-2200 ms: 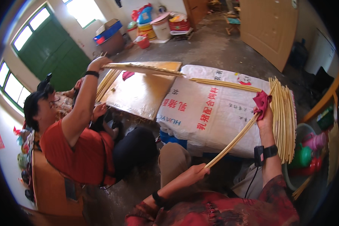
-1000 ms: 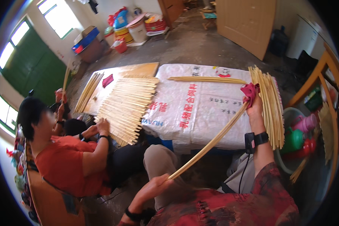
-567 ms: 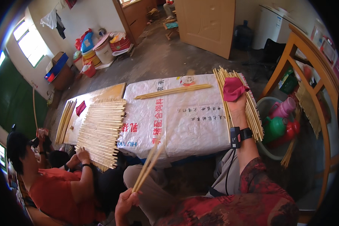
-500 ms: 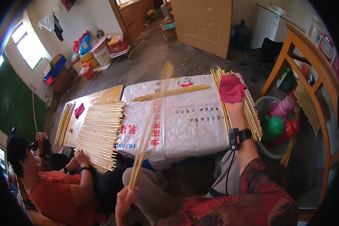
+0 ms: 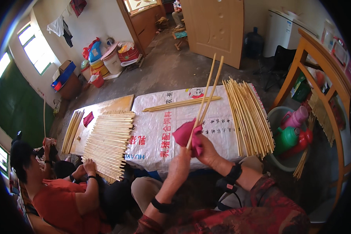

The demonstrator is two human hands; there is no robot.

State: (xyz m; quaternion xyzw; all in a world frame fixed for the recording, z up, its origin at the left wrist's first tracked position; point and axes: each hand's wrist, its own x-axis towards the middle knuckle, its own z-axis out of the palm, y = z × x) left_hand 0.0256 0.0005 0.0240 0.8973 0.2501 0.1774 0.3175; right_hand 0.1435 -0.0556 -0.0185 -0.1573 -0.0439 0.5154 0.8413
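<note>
The lower ends of the two bamboo sticks (image 5: 206, 99) were hidden behind the left hand (image 5: 180, 167) and the red cloth (image 5: 188, 134). The cloth covered the fingers of the right hand (image 5: 207, 153), so its grip could not be made out. The bench (image 5: 163, 132) lay under a printed white sack, its surface unseen. The co-worker's (image 5: 62, 195) lower body was cut off by the picture's rim. The bench edge hid the tips of the stick mat (image 5: 107, 142).

Pale tan sticks (image 5: 206, 97), magenta cloth (image 5: 185, 134), white sack (image 5: 163, 132) with red print, dark red patterned sleeve (image 5: 261, 210), black wristbands (image 5: 232, 175), orange-red shirt (image 5: 62, 206), green jug (image 5: 286, 138).
</note>
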